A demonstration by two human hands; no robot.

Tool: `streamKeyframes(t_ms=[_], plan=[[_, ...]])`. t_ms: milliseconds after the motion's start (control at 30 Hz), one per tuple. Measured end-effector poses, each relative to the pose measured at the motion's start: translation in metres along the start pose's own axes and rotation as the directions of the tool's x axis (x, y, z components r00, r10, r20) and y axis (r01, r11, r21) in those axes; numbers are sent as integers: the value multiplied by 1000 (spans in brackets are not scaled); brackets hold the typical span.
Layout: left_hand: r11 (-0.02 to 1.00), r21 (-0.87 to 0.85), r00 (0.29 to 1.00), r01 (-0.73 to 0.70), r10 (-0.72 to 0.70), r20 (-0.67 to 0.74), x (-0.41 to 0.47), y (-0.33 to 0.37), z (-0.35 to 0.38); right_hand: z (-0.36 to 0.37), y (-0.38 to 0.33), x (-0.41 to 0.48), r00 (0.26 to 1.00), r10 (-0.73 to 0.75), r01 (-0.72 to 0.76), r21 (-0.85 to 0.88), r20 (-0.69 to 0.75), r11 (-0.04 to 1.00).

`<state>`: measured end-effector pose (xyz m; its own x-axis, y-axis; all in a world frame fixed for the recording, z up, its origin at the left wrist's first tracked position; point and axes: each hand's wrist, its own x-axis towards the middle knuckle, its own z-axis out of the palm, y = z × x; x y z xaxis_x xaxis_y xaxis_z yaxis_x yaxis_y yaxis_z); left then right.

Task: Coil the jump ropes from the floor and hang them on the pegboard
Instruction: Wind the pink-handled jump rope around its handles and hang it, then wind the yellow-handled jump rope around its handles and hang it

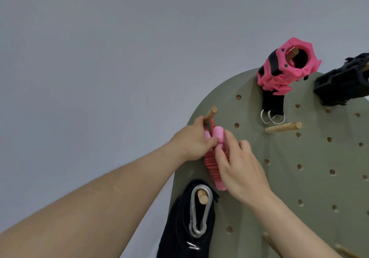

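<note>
While my left hand grips the pink jump rope just under a wooden peg on the pegboard, I see my right hand pinching its handles.

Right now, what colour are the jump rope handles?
Pink jump rope handles, ribbed darker pink lower down; head view.

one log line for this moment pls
step: hanging pink jump rope on wooden peg | left hand: grips rope at peg | right hand: pinches rope | status: not yet released
</note>
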<state>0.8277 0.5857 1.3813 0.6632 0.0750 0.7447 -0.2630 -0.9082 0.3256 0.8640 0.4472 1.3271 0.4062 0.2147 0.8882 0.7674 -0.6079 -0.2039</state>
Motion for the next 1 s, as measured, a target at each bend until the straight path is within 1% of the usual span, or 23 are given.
streamKeyframes(t_ms=[33,67,167,200,300,367,433,467,533,600,733,800,867,933,1000], plan=[[999,-15,1000,28,-28,3,-3,3,-1,-4,1,-4,1000,-17,17,-15,7,1000],[999,5,998,54,-54,-16,-5,6,-2,-8,2,-8,999,-35,35,-28,12,999],[981,160,983,108,-81,-167,-15,14,-8,-23,7,-14,998,-64,65,-30,16,997],[975,186,972,118,-75,-223,-19,16,-11,-28,9,-16,997,-77,78,-11,24,997],[982,151,936,113,-54,-349,-36,23,-22,-45,11,-29,989,-117,110,79,90,991],[986,127,933,112,-60,-356,-50,31,-29,-56,10,-44,979,-123,101,136,165,986],[992,70,949,102,-76,-306,-67,43,-33,-67,12,-59,964,-115,74,173,240,982],[996,32,964,77,-67,-257,-76,51,-33,-72,14,-68,954,-105,56,176,282,983],[1000,-27,995,9,-12,-103,-98,69,-27,-83,19,-86,924,-83,24,161,374,987],[998,-52,999,-45,46,24,-123,89,-15,-97,25,-109,882,-65,10,119,468,993],[994,-33,990,-100,102,99,-190,122,28,-134,40,-174,814,-4,-36,57,580,998],[994,-74,986,-75,85,145,-237,136,57,-153,51,-217,791,46,-99,54,609,994],[992,-118,974,-37,63,220,-292,150,88,-172,65,-271,758,101,-169,44,644,985],[981,-190,950,45,17,312,-354,167,120,-191,79,-331,700,162,-238,13,696,971],[949,-260,906,180,-57,420,-417,182,149,-210,92,-395,617,239,-322,-36,750,946]])
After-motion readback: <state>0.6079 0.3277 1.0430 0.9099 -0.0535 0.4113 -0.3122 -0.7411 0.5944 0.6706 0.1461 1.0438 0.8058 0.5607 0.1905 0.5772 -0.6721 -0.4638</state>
